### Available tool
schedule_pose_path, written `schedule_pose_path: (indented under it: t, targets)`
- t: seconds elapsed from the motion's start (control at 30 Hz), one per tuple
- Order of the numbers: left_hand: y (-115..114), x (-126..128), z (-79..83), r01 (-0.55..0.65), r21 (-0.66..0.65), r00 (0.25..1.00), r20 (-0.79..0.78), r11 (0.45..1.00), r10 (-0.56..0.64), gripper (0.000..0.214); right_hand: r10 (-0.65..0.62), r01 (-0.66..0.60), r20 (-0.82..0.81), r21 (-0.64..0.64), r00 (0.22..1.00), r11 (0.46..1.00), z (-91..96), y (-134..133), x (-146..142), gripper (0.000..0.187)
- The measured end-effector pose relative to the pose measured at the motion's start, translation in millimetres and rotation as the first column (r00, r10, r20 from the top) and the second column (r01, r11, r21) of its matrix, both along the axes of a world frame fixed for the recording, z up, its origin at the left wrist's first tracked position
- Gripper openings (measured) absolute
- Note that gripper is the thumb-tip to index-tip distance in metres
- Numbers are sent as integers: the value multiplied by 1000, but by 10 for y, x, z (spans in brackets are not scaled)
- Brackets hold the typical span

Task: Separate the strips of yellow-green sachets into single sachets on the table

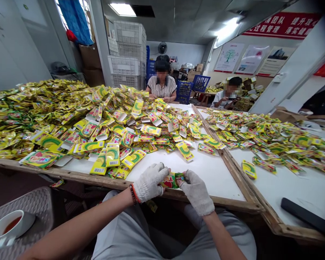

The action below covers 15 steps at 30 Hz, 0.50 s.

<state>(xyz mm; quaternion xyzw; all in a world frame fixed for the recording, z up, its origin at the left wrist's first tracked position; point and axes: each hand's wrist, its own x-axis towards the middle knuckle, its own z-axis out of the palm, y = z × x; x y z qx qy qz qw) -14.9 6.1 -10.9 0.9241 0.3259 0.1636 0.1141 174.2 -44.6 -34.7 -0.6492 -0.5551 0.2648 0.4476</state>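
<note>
My left hand (pixel 151 182), in a white knitted glove with bare fingertips, is closed on the left end of a small shiny packet (pixel 170 180) printed red, yellow and green. My right hand (pixel 197 193), gloved the same way, pinches the packet's right end. Both hands are just above the table's near wooden edge. Whether the packet is partly inside a box cannot be made out. Left of my hands lie yellow-and-green printed cartons (pixel 113 155), some with white end flaps open. Behind them rises a big heap of foil packets (pixel 38 108).
A wooden divider strip (pixel 233 168) separates a second white tabletop with more packets (pixel 273 141). A black object (pixel 308 216) lies at the right. A cup of reddish drink (pixel 12 227) stands on a grey woven-pattern stool (pixel 40 209). Two people sit across the tables.
</note>
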Motion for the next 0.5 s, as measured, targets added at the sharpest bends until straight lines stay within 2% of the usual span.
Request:
schedule_pose_path:
  t: [0.07, 0.1, 0.23, 0.33, 0.4, 0.5]
  targets:
    - [-2, 10, 12, 25, 9, 1000, -4, 1000, -25, 60, -56, 56, 48, 18, 997, 998, 30, -17, -15, 15]
    - [1, 15, 13, 19, 13, 1000, 0, 1000, -19, 59, -41, 42, 37, -19, 998, 999, 51, -20, -24, 15]
    - [27, 10, 8, -13, 62, 999, -38, 998, 16, 62, 127, -153, -123, -236, 984, 960, 139, -47, -21, 29]
    - [20, 10, 10, -14, 102, 996, -83, 995, 22, 67, 171, -249, -278, -272, 945, 930, 179, -131, -25, 40]
    - [-15, 30, 6, -17, 121, 995, -92, 993, 28, 68, 273, -400, -425, -246, 863, 883, 189, -210, -58, 43]
    - [-84, 68, -17, -6, 123, 996, -89, 992, 17, 68, 427, -611, -596, -141, 680, 779, 169, -303, -125, 46]
